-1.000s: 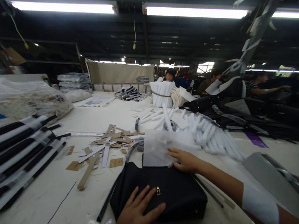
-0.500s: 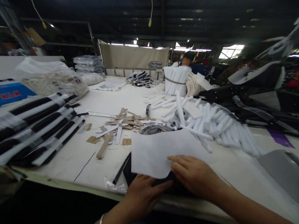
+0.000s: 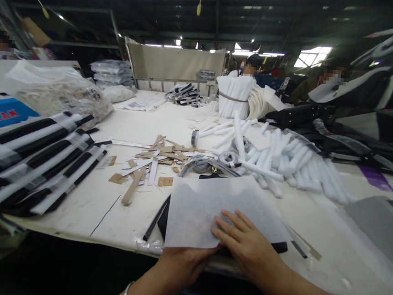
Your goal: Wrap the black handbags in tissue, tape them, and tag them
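Note:
A white sheet, thin and slightly see-through, lies over a black item at the table's near edge. The black item shows at the sheet's left side and at its right corner; most of it is covered. On the sheet's lower right part, my right hand rests flat with its fingers stretched out. Against the near edge is my left hand, its fingers tucked beneath the sheet and hidden. Just beyond the sheet, a black tab with a small metal fitting sticks out.
Cardboard strips lie scattered beyond the sheet, near coiled grey tubing. White foam rods are piled to the right. Taped black-and-white bundles lie left, by a blue box. A grey panel sits at right.
The sheet has come down flatter over the black item, covering more of it and my left fingers. My right hand has gone from holding the sheet's edge to lying flat on it.

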Demonstrator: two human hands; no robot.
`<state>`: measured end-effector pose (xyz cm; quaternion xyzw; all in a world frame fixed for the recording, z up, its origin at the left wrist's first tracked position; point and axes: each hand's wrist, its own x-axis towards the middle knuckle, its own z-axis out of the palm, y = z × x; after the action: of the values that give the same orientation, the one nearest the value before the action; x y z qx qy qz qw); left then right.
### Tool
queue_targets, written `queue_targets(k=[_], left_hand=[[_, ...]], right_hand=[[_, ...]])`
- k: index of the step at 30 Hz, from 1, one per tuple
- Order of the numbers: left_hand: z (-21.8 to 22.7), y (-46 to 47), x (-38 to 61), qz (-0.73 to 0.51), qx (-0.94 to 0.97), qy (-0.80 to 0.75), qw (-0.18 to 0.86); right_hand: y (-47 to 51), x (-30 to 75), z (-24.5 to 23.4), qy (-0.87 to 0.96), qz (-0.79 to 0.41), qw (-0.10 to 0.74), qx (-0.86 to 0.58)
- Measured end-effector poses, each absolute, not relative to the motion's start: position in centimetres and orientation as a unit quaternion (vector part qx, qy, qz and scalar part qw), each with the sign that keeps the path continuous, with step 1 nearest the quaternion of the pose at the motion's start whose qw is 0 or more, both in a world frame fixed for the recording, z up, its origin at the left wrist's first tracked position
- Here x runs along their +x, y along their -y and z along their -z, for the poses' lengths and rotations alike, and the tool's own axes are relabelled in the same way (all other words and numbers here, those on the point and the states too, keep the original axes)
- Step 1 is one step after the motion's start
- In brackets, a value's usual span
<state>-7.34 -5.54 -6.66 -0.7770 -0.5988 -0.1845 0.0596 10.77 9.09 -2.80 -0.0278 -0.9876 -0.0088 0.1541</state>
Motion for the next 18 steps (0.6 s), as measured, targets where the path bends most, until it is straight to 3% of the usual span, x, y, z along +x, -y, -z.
queue_targets(k=[5, 11, 18], left_hand=[[7.0, 5.6, -7.1, 0.227, -0.756, 0.614, -0.002], [7.0, 5.6, -7.1, 0.208, -0.751, 0.626, -0.006], [6.5, 5.4, -7.0, 0.22, -0.743, 0.632, -0.012]], right_hand=[[-7.2, 10.6, 2.7, 0.992, -0.039, 0.098, -0.075], [-8.8, 9.2, -0.7, 0.971, -0.198, -0.002, -0.13], [-11.4, 8.7, 2.1, 0.983, -0.125, 0.089, -0.1]])
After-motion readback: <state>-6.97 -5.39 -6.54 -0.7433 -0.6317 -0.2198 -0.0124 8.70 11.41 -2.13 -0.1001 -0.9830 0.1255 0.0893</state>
